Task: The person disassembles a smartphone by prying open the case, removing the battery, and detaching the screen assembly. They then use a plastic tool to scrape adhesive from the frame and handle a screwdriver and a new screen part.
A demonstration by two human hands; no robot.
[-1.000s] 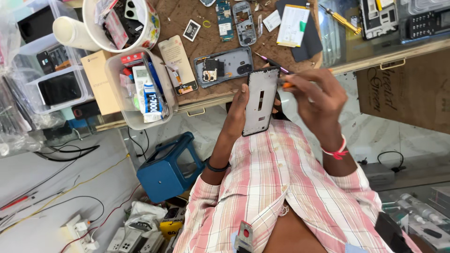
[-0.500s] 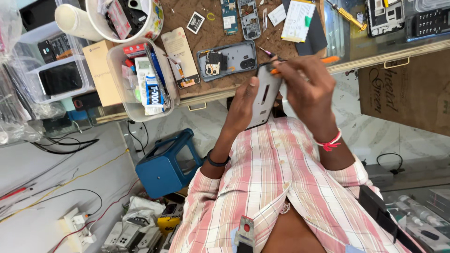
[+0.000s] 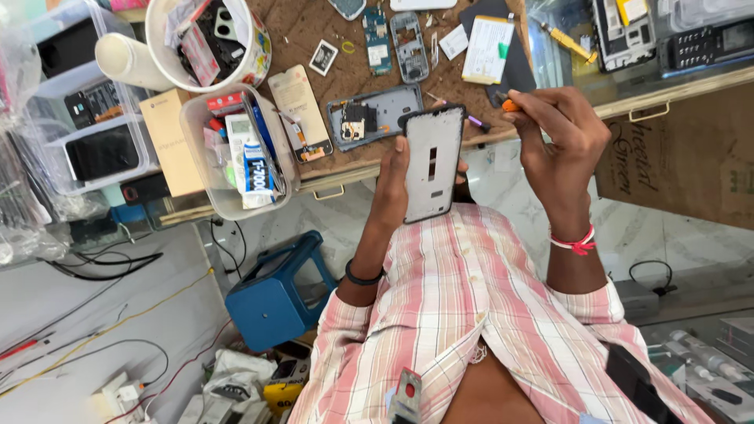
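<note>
My left hand (image 3: 391, 187) holds a grey phone frame (image 3: 430, 161) upright in front of my chest, thumb along its left edge. The frame's inner side faces me and has a narrow slot in the middle. My right hand (image 3: 562, 138), with a red thread at the wrist, is closed on a small orange-handled tool (image 3: 510, 104) to the right of the frame's top corner, a little apart from it. On the brown bench (image 3: 314, 23) just beyond the frame lies an opened grey phone body (image 3: 373, 118) with its parts exposed.
A clear tub of tubes and tools (image 3: 236, 161) and a white bucket of phone parts (image 3: 212, 39) stand at the bench's left. Small circuit boards (image 3: 393, 35) and a notepad (image 3: 487, 47) lie further back. A blue stool (image 3: 271, 294) and cables are on the floor; a cardboard box (image 3: 675, 157) is at right.
My right hand has drawn the tool away from the frame to the right. The left hand has turned the frame more upright and squarely toward me.
</note>
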